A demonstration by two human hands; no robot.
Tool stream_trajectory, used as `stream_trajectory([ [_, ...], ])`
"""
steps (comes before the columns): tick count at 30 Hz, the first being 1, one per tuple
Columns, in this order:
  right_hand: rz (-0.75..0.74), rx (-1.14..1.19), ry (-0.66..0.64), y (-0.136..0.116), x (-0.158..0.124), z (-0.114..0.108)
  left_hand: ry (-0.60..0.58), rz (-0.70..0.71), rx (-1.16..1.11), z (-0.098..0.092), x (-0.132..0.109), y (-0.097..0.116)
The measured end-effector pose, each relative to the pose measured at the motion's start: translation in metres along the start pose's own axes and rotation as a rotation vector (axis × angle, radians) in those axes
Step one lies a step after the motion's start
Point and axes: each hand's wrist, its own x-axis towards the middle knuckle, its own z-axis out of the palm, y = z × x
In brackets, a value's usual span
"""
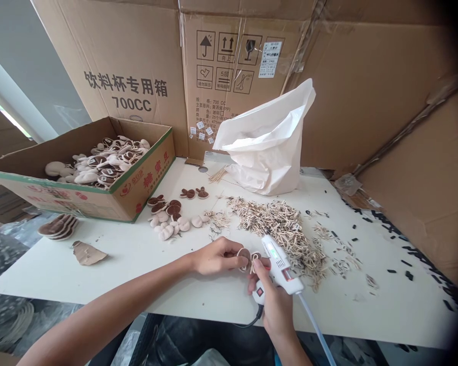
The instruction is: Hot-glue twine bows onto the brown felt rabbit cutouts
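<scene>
My left hand (pixel 216 256) is closed on a small brown-and-cream plush piece (pixel 244 255), pinched between thumb and fingers above the table. My right hand (pixel 278 307) is wrapped round a white hot glue gun (pixel 279 262) with a red switch on its handle; the nozzle is hidden. The right thumb and fingertips also meet a small cream cord loop (pixel 254 260) against the plush piece. Just beyond the hands lies a heap of cream cord pieces (pixel 278 221). Several brown and cream plush pieces (pixel 171 218) lie to the left, and a few rabbit-shaped ones (pixel 194 193) farther back.
At the back left stands an open cardboard box (pixel 125 195) filled with plush pieces. A white bag (pixel 267 162) stands at the back, before tall cardboard walls (pixel 359 91). Black bits (pixel 409 275) lie scattered right. A torn cardboard scrap (pixel 87 253) and stacked plush pieces (pixel 58 226) lie left.
</scene>
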Motion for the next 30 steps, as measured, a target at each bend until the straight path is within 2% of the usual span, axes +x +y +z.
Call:
stream_trajectory([
  [11, 0.007, -0.064, 0.022, 0.0, -0.001, 0.0, -0.005, 0.043, 0.056, 0.001, -0.001, 0.004],
  [21, 0.002, -0.054, 0.059, -0.009, -0.005, 0.006, 0.013, 0.02, 0.062, 0.003, 0.0, 0.004],
  [30, 0.018, -0.053, 0.038, -0.002, 0.0, 0.001, 0.006, 0.005, 0.055, 0.002, 0.0, 0.005],
])
